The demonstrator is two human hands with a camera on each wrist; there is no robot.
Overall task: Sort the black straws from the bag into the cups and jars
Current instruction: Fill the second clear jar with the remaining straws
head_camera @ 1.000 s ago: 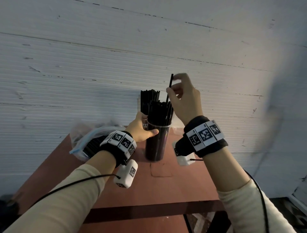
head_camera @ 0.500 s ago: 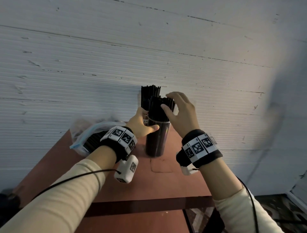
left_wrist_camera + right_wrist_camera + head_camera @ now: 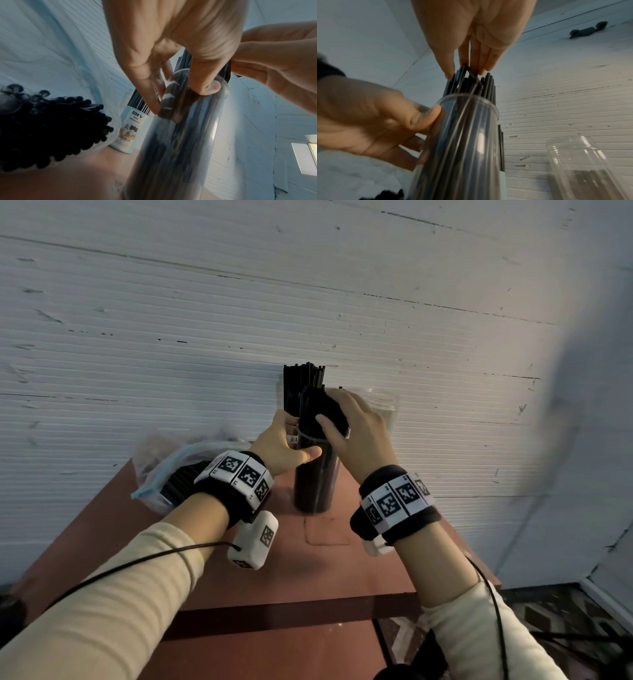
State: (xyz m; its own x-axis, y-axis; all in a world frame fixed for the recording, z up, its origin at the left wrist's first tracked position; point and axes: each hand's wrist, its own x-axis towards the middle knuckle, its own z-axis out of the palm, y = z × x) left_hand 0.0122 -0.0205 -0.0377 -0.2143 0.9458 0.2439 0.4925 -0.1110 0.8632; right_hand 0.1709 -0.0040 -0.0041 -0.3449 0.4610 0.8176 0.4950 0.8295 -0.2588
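Head view has my left hand (image 3: 286,448) wrapped around the tall clear plastic cup (image 3: 315,484), keeping it upright on the reddish-brown surface (image 3: 342,570). My right hand (image 3: 356,428) sits flat on top, straight fingers (image 3: 479,62) pressing the ends of the thin black plastic straws (image 3: 471,83) packed inside. Their long axis runs vertical, right under my palm, so I reckon any push has to go straight down. More straws sit in the clear zip bag (image 3: 164,474) off to my left, nearer my left hand. 1 bent straw could snag.

Black straws (image 3: 310,419); clear cup (image 3: 313,484); red-brown table (image 3: 308,573).
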